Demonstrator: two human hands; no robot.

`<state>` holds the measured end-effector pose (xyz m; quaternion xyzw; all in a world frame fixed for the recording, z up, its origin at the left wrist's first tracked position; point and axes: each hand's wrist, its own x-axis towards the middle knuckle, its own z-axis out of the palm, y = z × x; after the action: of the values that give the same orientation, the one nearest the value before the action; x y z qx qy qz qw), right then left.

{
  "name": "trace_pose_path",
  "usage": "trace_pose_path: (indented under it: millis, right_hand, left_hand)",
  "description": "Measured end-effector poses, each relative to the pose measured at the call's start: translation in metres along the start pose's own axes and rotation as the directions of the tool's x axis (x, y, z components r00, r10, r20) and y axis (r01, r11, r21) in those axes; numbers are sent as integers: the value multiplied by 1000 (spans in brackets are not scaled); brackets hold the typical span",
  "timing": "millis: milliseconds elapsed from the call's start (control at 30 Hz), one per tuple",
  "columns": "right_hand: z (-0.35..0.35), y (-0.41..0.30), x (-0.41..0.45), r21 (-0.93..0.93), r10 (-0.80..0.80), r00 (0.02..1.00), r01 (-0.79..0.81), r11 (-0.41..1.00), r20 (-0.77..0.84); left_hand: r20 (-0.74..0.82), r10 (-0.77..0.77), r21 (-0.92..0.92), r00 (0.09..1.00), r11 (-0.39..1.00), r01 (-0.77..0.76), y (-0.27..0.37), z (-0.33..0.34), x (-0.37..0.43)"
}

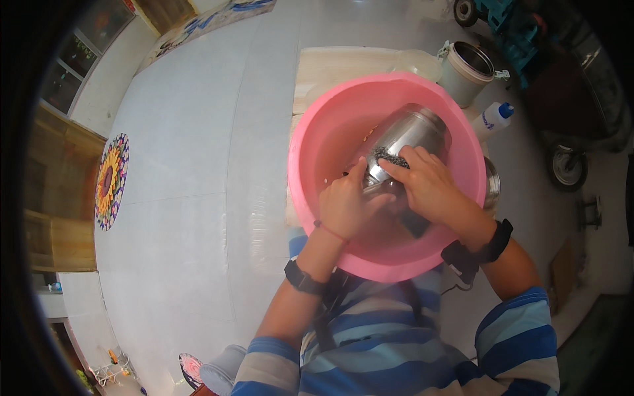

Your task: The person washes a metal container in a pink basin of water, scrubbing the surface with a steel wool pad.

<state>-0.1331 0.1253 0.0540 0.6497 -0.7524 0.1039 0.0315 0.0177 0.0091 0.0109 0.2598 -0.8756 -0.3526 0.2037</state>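
A large pink plastic basin (pixel 324 109) holds water and a shiny stainless steel container (pixel 408 131) lying tilted on its side. My right hand (pixel 421 180) presses a dark metal scouring pad (pixel 390 157) against the container's side, fingers spread over it. My left hand (pixel 346 200) is at the container's lower end, thumb and fingers around its edge; its grip is partly hidden. A dark object (pixel 415 222) lies in the water below my right hand; I cannot tell what it is.
Beyond the basin stand a pale canister with metal clips (pixel 463 74) and a translucent lid or bowl (pixel 418 64). To the right are a white bottle with a blue cap (pixel 490 120) and a round metal piece (pixel 492 183). A wheeled teal vehicle (pixel 505 29) stands at the upper right.
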Motion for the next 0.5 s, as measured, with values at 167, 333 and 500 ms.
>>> trace_pose_path:
  millis: [167,333,500]
  right_hand:
    - [9,53,18,-47,159,965,-172,984,-207]
    - [4,6,9,-72,-23,999,21,997,-40]
    - [9,43,18,-27,93,951,-106,994,-295]
  left_hand:
    - [-88,44,-4,995,999,-44,5,0,-3]
    - [-59,-99,33,993,994,101,9,-1,-5]
    - [-44,14,34,999,999,-12,9,0,-3]
